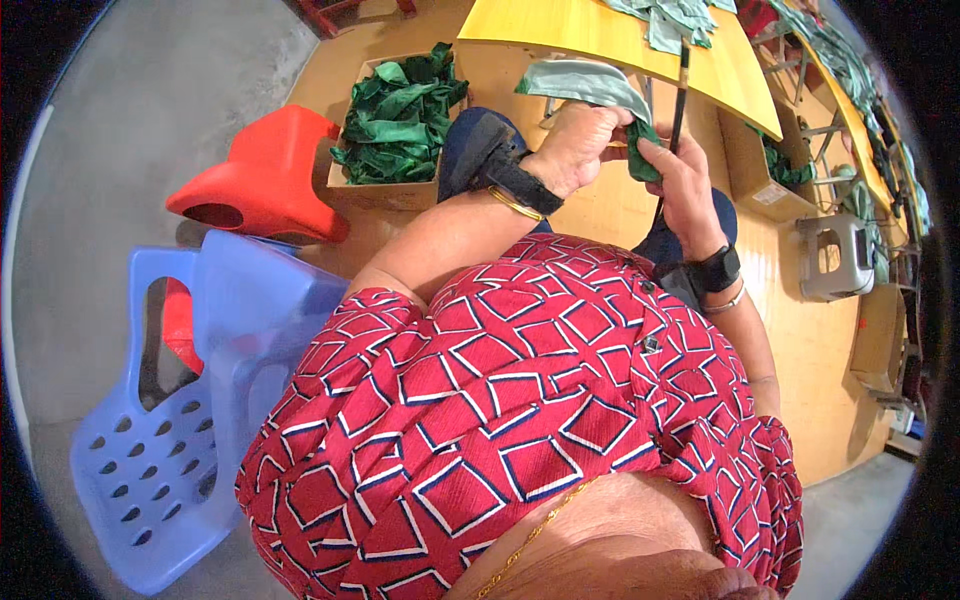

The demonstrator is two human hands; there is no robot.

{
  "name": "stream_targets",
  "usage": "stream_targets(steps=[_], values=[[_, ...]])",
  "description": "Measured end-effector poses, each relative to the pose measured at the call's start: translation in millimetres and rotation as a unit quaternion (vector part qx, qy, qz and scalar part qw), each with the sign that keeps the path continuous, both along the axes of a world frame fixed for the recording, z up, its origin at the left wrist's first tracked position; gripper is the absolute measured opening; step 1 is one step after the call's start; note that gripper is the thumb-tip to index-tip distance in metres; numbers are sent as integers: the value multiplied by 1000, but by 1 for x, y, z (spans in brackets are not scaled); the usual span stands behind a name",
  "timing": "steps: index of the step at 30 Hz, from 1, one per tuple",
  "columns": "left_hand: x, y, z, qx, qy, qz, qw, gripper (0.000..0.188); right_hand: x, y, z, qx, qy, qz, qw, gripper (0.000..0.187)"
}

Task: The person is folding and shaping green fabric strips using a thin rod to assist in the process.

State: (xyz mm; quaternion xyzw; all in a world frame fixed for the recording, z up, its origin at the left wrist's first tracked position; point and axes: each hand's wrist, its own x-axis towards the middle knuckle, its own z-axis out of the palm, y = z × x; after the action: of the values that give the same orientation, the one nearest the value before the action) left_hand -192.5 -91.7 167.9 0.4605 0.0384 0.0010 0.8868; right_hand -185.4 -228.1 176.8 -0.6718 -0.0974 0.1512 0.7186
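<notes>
A strip of fabric, pale green on one face and dark green on the other [590, 82], is stretched between my hands in front of the yellow table. My left hand [580, 145] is closed on it, with the fingertips partly hidden behind the cloth. The thumb of my right hand [685, 185] presses on the dark green end of the same fabric. A thin dark rod with a light band near its top [680, 105] runs upright past my right thumb and fingers. Whether my right hand grips that rod or only touches it, I cannot tell.
More green fabric pieces [672, 22] lie on the yellow table [540, 22]. A cardboard box [385, 197] full of dark green cloth stands left of my knees; another box [770, 190] sits right. A red stool [265, 170], blue plastic chair [150, 500] and grey stool [835, 262] stand around.
</notes>
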Motion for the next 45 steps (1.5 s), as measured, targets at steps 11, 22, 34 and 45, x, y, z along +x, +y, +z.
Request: stream_targets(steps=[11,22,34,45], values=[[43,17,-33,456,-202,290,817,30,5,21,-13,-188,-352,-18,917,15],[35,2,-33,393,-204,274,854,24,33,21,-23,-212,-298,-75,928,21],[27,-3,-32,419,-158,247,859,11,37,24,-26,-262,-371,-100,886,16],[17,21,-16,234,-57,-179,954,13,33,9,-29,-310,-420,-77,850,11]])
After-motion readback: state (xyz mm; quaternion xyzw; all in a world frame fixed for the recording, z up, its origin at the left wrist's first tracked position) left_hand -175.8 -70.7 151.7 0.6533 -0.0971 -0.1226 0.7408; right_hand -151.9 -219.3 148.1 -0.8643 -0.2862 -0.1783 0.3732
